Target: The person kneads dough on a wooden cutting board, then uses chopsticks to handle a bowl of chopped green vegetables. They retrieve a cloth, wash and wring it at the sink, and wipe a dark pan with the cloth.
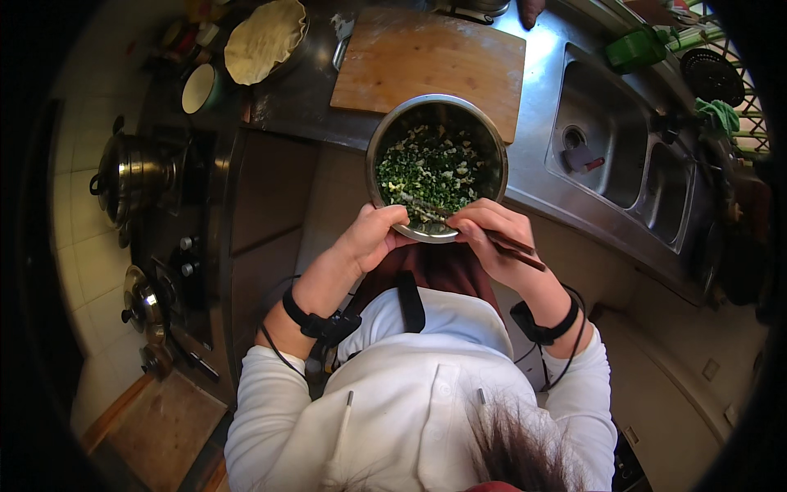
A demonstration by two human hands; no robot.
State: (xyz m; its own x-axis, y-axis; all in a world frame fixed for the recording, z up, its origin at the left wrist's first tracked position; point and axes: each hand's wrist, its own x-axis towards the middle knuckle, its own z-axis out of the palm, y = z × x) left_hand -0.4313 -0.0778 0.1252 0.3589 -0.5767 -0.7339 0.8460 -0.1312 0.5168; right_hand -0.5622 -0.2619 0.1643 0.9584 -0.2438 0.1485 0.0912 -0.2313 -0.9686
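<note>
A deep stainless steel bowl [499, 166] is in front of my body, its far side overlapping the near edge of a wooden cutting board [430, 58]. Inside lies a mix of chopped green leaves with pale yellow and white bits [430, 166]. My left hand [375, 234] grips the near left rim, thumb over the edge and fingers beneath. In my right hand [492, 234] is a pair of dark chopsticks [513, 246] at the near right rim. Their tips reach down into the chopped mix, with bits clinging to them.
A flat sheet of dough [264, 40] covers a round container at the far left, near an enamel bowl [198, 89]. Lidded metal pots [132, 178] stand on the gas stove [184, 234] at left. The double steel sink [605, 123] on the right holds a cleaver-like tool [578, 158].
</note>
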